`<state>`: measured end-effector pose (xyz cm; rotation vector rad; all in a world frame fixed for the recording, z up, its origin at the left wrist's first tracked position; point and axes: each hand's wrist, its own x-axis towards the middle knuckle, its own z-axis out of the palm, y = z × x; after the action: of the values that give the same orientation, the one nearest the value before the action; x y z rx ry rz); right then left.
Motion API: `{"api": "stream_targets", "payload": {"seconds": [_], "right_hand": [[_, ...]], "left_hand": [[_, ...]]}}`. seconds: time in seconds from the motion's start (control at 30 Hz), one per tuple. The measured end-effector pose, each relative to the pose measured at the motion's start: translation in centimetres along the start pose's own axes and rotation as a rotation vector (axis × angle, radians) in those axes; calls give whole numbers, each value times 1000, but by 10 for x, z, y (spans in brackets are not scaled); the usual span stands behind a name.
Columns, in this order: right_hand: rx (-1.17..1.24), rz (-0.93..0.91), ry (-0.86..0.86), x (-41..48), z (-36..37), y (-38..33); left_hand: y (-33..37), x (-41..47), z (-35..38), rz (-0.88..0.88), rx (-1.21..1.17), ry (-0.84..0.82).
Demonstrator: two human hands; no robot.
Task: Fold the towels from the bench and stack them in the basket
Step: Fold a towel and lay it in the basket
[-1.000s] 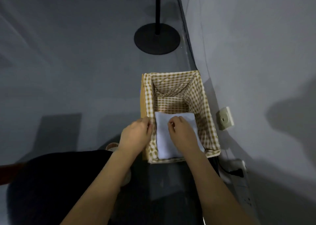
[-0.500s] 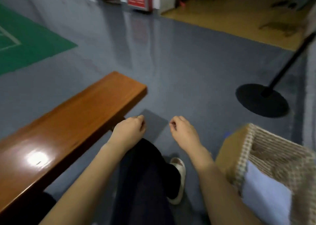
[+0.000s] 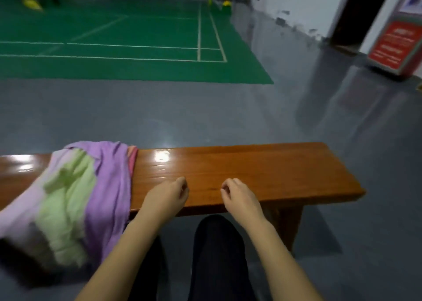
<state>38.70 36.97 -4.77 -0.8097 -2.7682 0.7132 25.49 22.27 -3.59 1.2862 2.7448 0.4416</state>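
Head view looks down on a glossy wooden table (image 3: 239,170) standing on a grey floor (image 3: 205,113). Both hands hover over its near edge, well apart from each other: the left hand (image 3: 165,197) and the right hand (image 3: 242,197) each have loosely curled fingers and hold nothing. A heap of unfolded towels lies on the table's left part, a purple towel (image 3: 112,181) draped over the front edge with a light green towel (image 3: 66,200) on top. A green court (image 3: 127,37) lies beyond.
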Motion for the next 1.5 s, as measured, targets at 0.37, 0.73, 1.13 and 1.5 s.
{"api": "stream_targets", "payload": {"seconds": [0.37,0.73,1.13,1.5], "right_hand": [[61,-347,-115,49,83,-129],[83,-348,-234,108,163,-220],[79,-237,-250,161,201,-225],[270,110,-201,172,206,-224]], "left_hand": [[-123,-63,-21,-354,-50,117],[-237,-62,-45,-534,-89,143],[-256,13,-12,-490,-109,211],[-252,34,11,-588,26,231]]}}
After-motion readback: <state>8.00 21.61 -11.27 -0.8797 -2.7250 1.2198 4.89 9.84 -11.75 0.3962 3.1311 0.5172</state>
